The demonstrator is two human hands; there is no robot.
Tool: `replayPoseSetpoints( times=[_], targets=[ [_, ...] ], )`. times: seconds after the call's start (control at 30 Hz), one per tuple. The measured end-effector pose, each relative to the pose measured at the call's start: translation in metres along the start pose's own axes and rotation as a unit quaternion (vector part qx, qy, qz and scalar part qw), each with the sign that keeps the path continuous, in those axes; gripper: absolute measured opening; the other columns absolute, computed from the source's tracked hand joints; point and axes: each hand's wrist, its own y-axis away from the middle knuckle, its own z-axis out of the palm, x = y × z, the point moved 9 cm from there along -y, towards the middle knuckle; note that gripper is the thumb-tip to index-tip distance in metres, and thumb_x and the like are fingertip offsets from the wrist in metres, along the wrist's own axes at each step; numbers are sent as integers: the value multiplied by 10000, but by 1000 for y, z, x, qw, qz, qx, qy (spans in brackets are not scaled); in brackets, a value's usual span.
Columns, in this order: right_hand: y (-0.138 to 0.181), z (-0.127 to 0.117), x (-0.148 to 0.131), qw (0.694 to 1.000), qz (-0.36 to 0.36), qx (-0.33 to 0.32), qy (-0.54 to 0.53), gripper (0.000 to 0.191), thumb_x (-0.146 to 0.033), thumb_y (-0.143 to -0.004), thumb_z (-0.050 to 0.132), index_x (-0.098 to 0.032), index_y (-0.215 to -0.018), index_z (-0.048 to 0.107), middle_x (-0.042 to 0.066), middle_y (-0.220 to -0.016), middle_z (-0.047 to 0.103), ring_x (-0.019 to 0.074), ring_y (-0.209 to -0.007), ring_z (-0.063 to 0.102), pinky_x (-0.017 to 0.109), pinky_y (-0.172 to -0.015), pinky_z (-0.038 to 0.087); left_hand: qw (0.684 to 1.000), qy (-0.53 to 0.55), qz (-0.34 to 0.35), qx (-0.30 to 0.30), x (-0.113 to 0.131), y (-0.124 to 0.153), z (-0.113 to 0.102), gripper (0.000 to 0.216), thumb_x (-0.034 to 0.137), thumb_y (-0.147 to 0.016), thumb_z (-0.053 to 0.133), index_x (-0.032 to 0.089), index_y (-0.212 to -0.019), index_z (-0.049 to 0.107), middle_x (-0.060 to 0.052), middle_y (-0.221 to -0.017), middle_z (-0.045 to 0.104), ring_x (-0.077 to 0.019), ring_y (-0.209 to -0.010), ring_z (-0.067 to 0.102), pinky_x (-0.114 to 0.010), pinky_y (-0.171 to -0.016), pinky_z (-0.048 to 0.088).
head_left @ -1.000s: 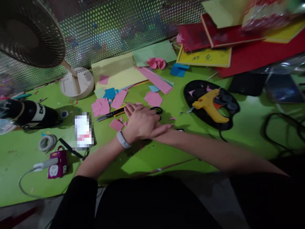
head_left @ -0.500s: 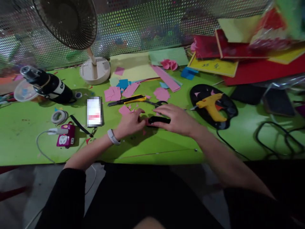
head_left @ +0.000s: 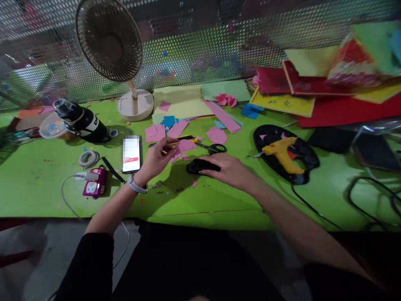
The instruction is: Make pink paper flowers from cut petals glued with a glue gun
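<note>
My left hand (head_left: pixel 156 159) is lifted a little above the green table (head_left: pixel 37 184) and pinches a pink paper piece (head_left: pixel 185 146). My right hand (head_left: pixel 230 168) lies on a small black object (head_left: pixel 198 166), its fingers curled over it. Just behind the hands lie a yellow utility knife (head_left: pixel 184 138), black-handled scissors (head_left: pixel 216 147) and several pink paper squares (head_left: pixel 155 132). A phone (head_left: pixel 130 154) with a lit screen lies to the left of my left hand.
A desk fan (head_left: pixel 109 39) stands at the back by a perforated metal screen. A black bottle (head_left: pixel 82 121), tape roll (head_left: pixel 88 158) and pink plug adapter (head_left: pixel 93 186) lie at the left. A yellow glue gun (head_left: pixel 282 152) rests on a black tray, with stacked coloured card (head_left: pixel 344 100) and cables (head_left: pixel 372 196) at the right.
My hands were crossed, then drew apart. My left hand has picked up a pink paper piece and lifted it. My right hand has settled on the black object. The view has shifted left.
</note>
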Motion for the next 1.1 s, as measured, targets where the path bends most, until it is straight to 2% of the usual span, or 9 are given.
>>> replayPoseSetpoints(
  times=[0.07, 0.17, 0.37, 0.43, 0.57, 0.77, 0.9, 1.0, 1.1],
  targets=[
    [-13, -9, -4, 997, 27, 16, -70, 450, -501, -861, 669, -228, -1217, 705, 106, -1057, 754, 278, -951, 703, 440, -827, 572, 1000, 7, 21, 6, 4, -1, 0, 255, 268, -919, 614, 150, -1145, 611, -48, -850, 673, -108, -730, 628, -201, -612, 490],
    [-29, -26, 1, 973, 96, 65, -199, 475, -483, -896, 621, -193, -1270, 662, 110, -1052, 746, 234, -901, 710, 380, -759, 591, 999, -5, 47, 6, 8, -3, 6, 238, 263, -933, 596, 152, -1141, 626, -65, -883, 678, -120, -765, 645, -219, -645, 510],
    [-49, -23, 3, 950, 118, 30, -287, 308, -408, -881, 634, -179, -1055, 744, 65, -835, 754, 168, -661, 696, 290, -571, 566, 998, -2, 65, 8, 12, -6, 11, 220, 273, -940, 582, 163, -1114, 656, -98, -1000, 693, -135, -836, 652, -245, -680, 524],
    [-52, -21, 2, 942, 121, 33, -311, 265, -378, -863, 654, -179, -1011, 748, 52, -788, 749, 155, -616, 686, 268, -528, 551, 998, 26, 45, 23, 9, -8, 10, 233, 304, -937, 587, 164, -1112, 650, -93, -980, 693, -134, -834, 650, -249, -686, 526],
    [-56, -20, 3, 928, 142, 57, -340, 256, -363, -841, 679, -161, -983, 744, 51, -763, 746, 145, -581, 685, 250, -501, 548, 986, 153, -46, 40, -7, -12, 14, 290, 377, -912, 619, 171, -1116, 620, -45, -847, 680, -110, -717, 628, -228, -616, 526],
    [-62, -25, 6, 923, 147, 126, -334, 233, -378, -832, 694, -176, -941, 734, 65, -847, 763, 167, -655, 725, 273, -587, 593, 952, 277, -129, 5, -16, -15, 32, 346, 439, -852, 693, 167, -1051, 613, -57, -939, 692, -130, -781, 680, -231, -622, 559],
    [-65, -22, 2, 922, 142, 92, -348, 243, -366, -826, 697, -166, -960, 734, 66, -828, 759, 163, -644, 719, 272, -577, 585, 945, 299, -134, 11, -20, -18, 34, 321, 458, -847, 697, 153, -867, 598, -17, -796, 657, -99, -710, 653, -211, -613, 531],
    [-65, -19, -1, 917, 136, 50, -371, 255, -367, -821, 703, -163, -968, 741, 58, -787, 750, 157, -631, 701, 258, -526, 563, 936, 321, -146, -9, -24, -18, 38, 328, 467, -849, 697, 151, -861, 610, 0, -762, 638, -73, -650, 607, -208, -613, 518],
    [-64, -20, -1, 912, 140, 46, -383, 240, -374, -816, 709, -171, -941, 743, 51, -782, 745, 156, -643, 698, 252, -511, 556, 935, 321, -150, -19, -25, -18, 40, 335, 476, -845, 699, 152, -863, 616, -4, -771, 641, -73, -653, 596, -213, -621, 511]
  ],
)
